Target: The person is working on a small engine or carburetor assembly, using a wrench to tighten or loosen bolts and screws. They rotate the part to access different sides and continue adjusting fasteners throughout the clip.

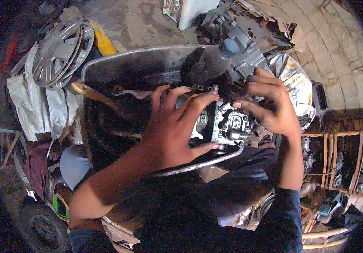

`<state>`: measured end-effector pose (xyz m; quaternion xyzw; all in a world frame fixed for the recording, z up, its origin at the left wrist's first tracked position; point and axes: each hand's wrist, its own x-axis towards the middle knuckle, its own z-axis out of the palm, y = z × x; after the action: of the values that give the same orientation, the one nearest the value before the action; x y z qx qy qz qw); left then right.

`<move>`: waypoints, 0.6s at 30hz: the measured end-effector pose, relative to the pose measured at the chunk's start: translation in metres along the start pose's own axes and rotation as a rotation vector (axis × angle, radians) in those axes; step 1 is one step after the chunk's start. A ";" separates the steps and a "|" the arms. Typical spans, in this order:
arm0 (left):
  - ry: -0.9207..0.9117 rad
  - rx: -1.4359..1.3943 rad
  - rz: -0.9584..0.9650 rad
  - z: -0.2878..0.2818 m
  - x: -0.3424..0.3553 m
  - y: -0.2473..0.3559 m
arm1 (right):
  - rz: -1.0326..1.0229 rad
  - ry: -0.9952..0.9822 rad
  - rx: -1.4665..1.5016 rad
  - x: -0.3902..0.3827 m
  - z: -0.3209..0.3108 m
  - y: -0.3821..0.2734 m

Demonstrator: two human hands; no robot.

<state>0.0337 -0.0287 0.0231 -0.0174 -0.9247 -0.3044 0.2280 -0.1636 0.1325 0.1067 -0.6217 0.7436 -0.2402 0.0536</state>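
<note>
One wooden-handled tool slanting over the left side of a dark metal pan; one left hand, fingers and thumb gripping across a bare metal engine part at the pan's right end. One right hand, curled at that part's upper edge, its hold hidden from me. Status, by my reckoning: midway, the part uncovered, its handling unfinished, later steps unclear.

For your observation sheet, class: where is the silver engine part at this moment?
In the head view, the silver engine part sits just right of centre, between the left hand and the right hand, near the lower rim of the metal basin.
</note>
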 end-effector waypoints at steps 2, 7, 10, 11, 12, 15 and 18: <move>-0.010 -0.007 -0.007 -0.001 0.001 0.001 | 0.012 -0.007 0.015 0.002 0.001 0.004; 0.006 -0.008 0.001 -0.001 -0.001 0.000 | -0.181 -0.074 -0.025 0.013 0.003 0.001; -0.011 -0.004 -0.008 0.000 0.001 -0.001 | -0.148 -0.034 -0.014 0.017 0.000 0.013; -0.022 -0.002 -0.014 0.000 0.002 -0.001 | -0.096 -0.029 -0.043 0.017 -0.003 0.012; -0.022 0.004 -0.020 0.000 0.001 -0.002 | -0.146 -0.060 -0.031 0.019 -0.003 0.009; -0.014 0.017 -0.019 0.000 0.000 -0.001 | -0.258 -0.125 -0.024 0.022 -0.002 0.005; -0.001 0.028 -0.014 0.001 0.001 0.000 | -0.202 -0.088 -0.123 0.026 -0.010 0.011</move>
<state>0.0329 -0.0280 0.0230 -0.0080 -0.9290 -0.2931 0.2256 -0.1832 0.1125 0.1168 -0.7055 0.6874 -0.1707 0.0236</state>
